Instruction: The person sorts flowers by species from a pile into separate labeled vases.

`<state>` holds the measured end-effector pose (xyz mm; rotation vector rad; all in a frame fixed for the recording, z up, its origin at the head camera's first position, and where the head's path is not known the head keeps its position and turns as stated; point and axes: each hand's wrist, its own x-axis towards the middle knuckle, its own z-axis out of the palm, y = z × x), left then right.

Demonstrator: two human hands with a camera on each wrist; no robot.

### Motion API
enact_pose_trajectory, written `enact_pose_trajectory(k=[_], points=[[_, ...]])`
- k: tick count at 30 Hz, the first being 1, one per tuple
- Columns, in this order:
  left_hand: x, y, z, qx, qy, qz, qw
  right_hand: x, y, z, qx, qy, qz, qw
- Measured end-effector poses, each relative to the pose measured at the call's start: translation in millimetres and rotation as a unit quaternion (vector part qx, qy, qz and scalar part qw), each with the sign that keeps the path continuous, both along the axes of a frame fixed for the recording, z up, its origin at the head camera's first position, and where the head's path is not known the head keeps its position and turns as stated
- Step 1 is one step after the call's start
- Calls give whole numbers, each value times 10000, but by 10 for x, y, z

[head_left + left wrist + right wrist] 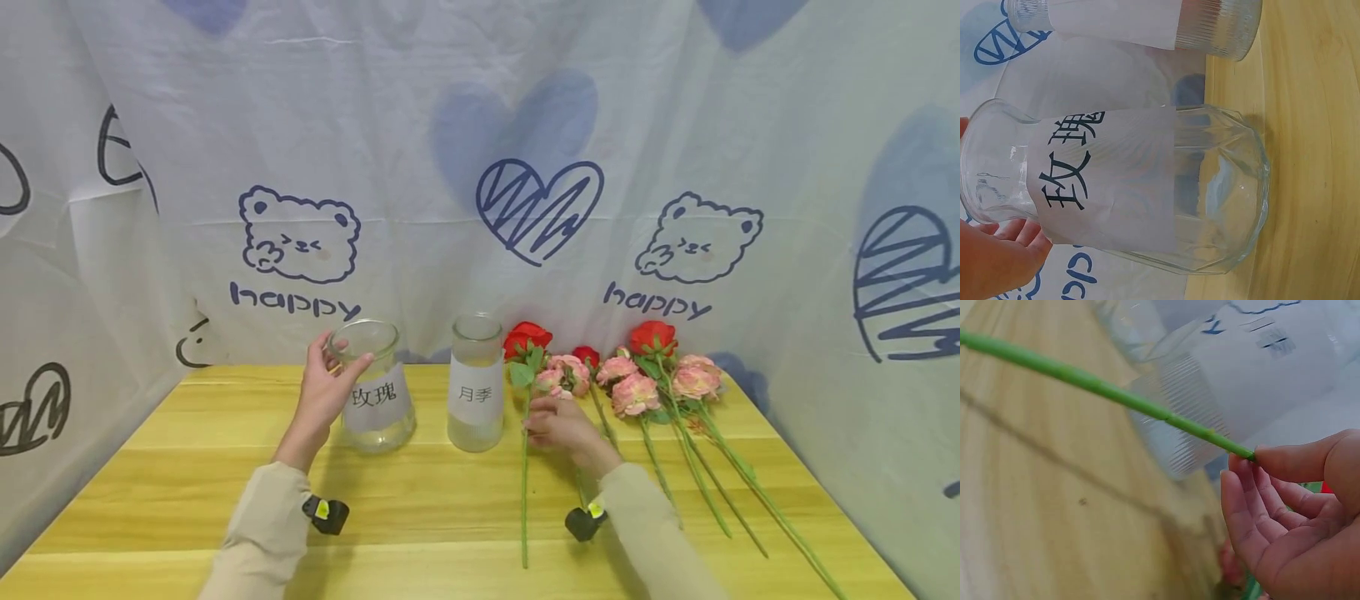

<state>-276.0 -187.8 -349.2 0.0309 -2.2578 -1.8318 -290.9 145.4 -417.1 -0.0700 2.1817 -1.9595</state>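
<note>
My left hand (pixel 321 402) holds a clear glass vase (pixel 375 435) by its neck, thumb in front and fingers behind. The vase stands upright on the wooden table, and its white paper label (pixel 1110 181) has two black characters. With thumb and fingertips, my right hand (pixel 564 429) pinches the green stem (pixel 1166 417) of a red rose (pixel 527 340). Its bloom points up and the long stem hangs down over the table. Just left of that rose stands a narrower glass vase (pixel 476 433), ribbed near the bottom, with its own paper label.
To the right lie several artificial flowers: another red rose (pixel 653 337), a smaller red bloom (pixel 586 357) and pink flowers (pixel 636 393), their stems trailing toward the front right. A printed white cloth (pixel 420 275) hangs behind and beside the wooden table (pixel 420 517).
</note>
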Motion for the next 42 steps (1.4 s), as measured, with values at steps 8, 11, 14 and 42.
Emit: enact_pose_trajectory(k=[8,11,14,42], points=[[-2,4,-17,100,52,23,9999,32,126,274,-350,251,-161,9989],[-10,6,-30,156,71,44,9998,57,174,354,-424,385,-248,9981],[-16,10,-40,177,101,54,9998,86,209,414,-693,419,-378,9960],[-31,33,-74,354,124,51,9993,122,381,649,-2858,776,-1610,9415]])
